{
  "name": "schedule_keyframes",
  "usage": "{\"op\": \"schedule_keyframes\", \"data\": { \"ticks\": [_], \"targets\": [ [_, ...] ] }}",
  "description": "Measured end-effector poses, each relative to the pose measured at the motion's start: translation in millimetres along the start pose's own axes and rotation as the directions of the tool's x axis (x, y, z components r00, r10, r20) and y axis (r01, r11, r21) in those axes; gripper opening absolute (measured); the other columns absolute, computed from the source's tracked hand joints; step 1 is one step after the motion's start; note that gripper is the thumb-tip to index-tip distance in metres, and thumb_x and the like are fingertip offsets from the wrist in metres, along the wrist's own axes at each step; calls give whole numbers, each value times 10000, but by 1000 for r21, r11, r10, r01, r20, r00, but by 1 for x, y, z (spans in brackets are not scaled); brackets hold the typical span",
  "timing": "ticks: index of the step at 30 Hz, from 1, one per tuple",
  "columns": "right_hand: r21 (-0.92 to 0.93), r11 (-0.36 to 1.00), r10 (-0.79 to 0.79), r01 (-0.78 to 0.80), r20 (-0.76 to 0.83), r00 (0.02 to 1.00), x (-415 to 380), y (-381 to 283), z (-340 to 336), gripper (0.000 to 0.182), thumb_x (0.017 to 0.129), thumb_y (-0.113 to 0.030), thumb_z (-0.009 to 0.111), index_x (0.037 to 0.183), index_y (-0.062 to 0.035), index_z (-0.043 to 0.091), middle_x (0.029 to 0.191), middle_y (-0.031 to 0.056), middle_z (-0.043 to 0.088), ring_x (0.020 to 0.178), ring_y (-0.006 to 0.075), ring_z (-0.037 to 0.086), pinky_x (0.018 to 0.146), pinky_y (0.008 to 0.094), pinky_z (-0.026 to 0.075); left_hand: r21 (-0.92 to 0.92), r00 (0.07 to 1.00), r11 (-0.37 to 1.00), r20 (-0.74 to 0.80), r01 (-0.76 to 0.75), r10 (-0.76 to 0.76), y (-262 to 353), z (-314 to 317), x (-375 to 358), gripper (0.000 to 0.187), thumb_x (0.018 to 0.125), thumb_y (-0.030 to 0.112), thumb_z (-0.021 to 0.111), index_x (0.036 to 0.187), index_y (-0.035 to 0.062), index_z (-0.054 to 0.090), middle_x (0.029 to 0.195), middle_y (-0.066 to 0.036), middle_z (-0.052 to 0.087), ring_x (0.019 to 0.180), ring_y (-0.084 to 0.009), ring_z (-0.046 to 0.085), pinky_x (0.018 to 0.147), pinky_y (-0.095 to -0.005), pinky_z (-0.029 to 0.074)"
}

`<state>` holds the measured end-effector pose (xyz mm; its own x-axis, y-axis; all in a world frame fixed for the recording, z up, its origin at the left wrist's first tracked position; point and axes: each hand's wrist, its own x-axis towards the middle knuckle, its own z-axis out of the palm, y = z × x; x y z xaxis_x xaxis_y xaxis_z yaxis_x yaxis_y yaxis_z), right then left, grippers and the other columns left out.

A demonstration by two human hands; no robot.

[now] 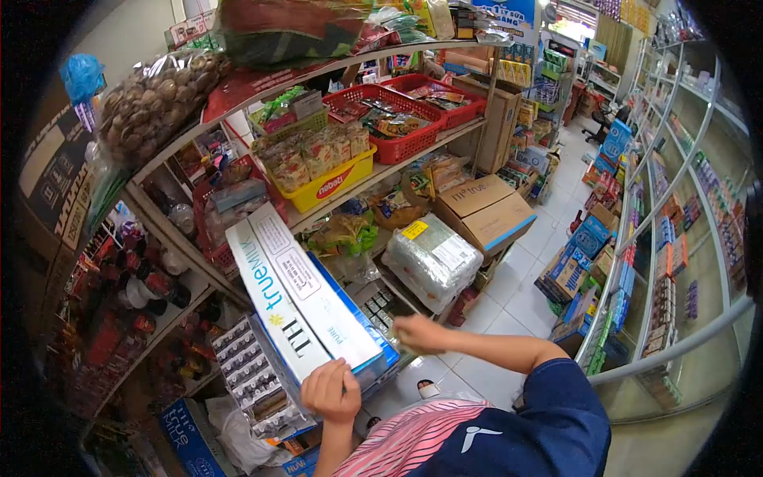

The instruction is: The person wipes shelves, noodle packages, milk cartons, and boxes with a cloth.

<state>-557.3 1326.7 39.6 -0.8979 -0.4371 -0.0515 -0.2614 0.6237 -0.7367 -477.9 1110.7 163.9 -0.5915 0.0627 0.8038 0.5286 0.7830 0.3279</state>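
A long white and blue TH true MILK carton (306, 294) lies at a slant across the lower shelf in front of me. My left hand (330, 389) is closed at its near end, with curled fingers against the top edge. My right hand (421, 334) is a loose fist just right of the carton's near corner, apart from it. Its fingers are slightly blurred, and anything inside them is hidden. Beneath and left of the carton stands a tray of small packed bottles (242, 362). Beyond my right hand sits a plastic-wrapped parcel (433, 258) with a yellow label.
A yellow bin (326, 179) and red baskets (389, 119) fill the shelf above. A brown carton (485, 207) stands past the parcel. To the right runs a tiled aisle (517, 274), with boxes along a glass cabinet (668, 230). Blue cartons (191, 437) sit low left.
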Motion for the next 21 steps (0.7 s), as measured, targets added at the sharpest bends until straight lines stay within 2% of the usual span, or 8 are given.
{"op": "schedule_keyframes", "data": {
  "ticks": [2,4,6,8,13,16,18,21],
  "targets": [
    [180,973,-79,145,-327,942,2,-48,-33,185,695,-64,545,877,-45,517,786,158,524,750,313,530,652,352,422,-118,999,992,0,48,-49,2,-3,2,120,715,87,494,674,37,595,665,-87,606,624,-254,582,585,-332,427],
    [-20,938,-276,346,-646,712,-1,-109,-56,164,663,-34,599,806,-28,519,768,112,512,718,231,507,644,299,412,-203,993,974,85,96,-80,0,-9,-4,160,736,114,497,819,25,601,776,-96,620,690,-236,589,617,-328,435],
    [-9,920,-275,393,-728,628,-16,-164,-64,189,645,-49,618,808,-32,523,785,90,505,745,214,496,659,287,404,-486,953,820,135,301,-270,5,-15,-2,317,753,171,506,1024,13,548,971,-116,595,854,-225,571,711,-326,434],
    [34,846,-366,532,-689,625,-22,-198,-54,200,641,-68,628,806,-39,520,801,75,520,754,204,495,666,287,400,-593,975,775,139,221,-172,3,-24,0,578,794,344,535,1218,-7,361,1252,-202,393,1123,-345,400,899,-405,344],
    [398,607,-476,688,-512,715,-21,-242,-2,197,730,-121,610,855,-33,486,967,140,491,913,243,474,818,318,359,-580,933,734,275,355,-234,-18,-47,-35,671,796,449,527,1243,-4,316,1298,-213,284,1193,-389,276,979,-457,209],
    [449,610,-577,653,-313,754,-21,-244,3,230,750,-141,611,913,-27,494,1019,157,465,1004,281,441,874,357,333,-720,910,626,17,298,-414,-38,-49,-51,497,813,380,542,1133,22,415,1207,-204,373,1130,-356,369,933,-432,302],
    [171,735,-600,657,-287,746,-20,-246,8,260,738,-129,617,953,-34,506,1026,159,463,1029,316,433,890,380,329,-495,959,840,-46,223,-281,-53,-62,-44,339,805,209,564,1079,38,458,1175,-207,433,1047,-355,457,898,-408,356],
    [-212,849,-528,484,-291,798,-13,-241,5,245,714,-120,619,919,-27,524,1032,165,463,1016,337,439,875,390,351,-353,865,790,222,501,-450,-81,-77,-51,368,699,-101,459,1035,37,518,1188,-171,454,1101,-321,447,908,-333,361]
  ]
}}
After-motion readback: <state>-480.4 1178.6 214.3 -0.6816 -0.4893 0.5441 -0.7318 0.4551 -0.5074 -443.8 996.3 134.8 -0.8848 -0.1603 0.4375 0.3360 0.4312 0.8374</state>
